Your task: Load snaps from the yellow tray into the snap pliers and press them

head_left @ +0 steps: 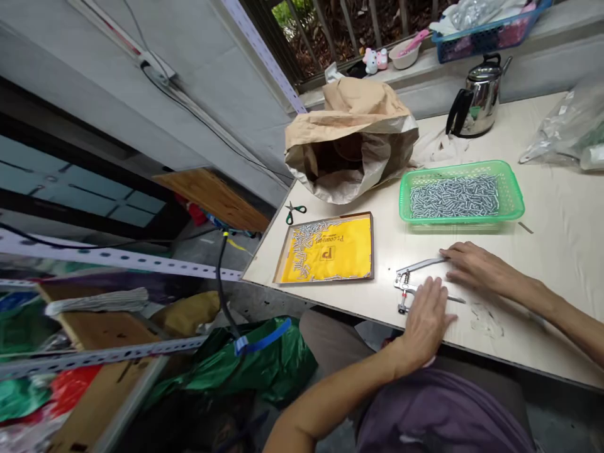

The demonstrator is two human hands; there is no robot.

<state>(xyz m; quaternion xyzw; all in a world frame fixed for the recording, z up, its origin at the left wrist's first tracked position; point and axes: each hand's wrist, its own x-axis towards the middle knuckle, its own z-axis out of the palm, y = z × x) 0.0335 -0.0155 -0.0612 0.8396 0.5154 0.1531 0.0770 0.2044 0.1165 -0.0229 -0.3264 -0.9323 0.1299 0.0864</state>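
A pair of silver fastener pliers (406, 283) lies on the table near its front edge, its handles spread and pointing right. My left hand (427, 311) rests flat over the lower handle, with its fingers stretched out and partly hiding it. At the tip of the upper handle, my right hand (476, 267) lies with loosely extended fingers; whether they touch the metal I cannot tell. Left of the pliers is a shallow tray (372, 251) with a yellow sheet (352, 255) and scattered small metal pieces (299, 255). Behind my right hand stands a green plastic basket (512, 195) holding many small silver metal pieces (455, 196).
An open brown paper bag (352, 119) stands behind the tray. Green-handled scissors (295, 211) lie near the table's left edge. Toward the back are a metal kettle (482, 97) and a clear plastic bag (566, 126). A blue-tipped hose (264, 340) hangs left of the table.
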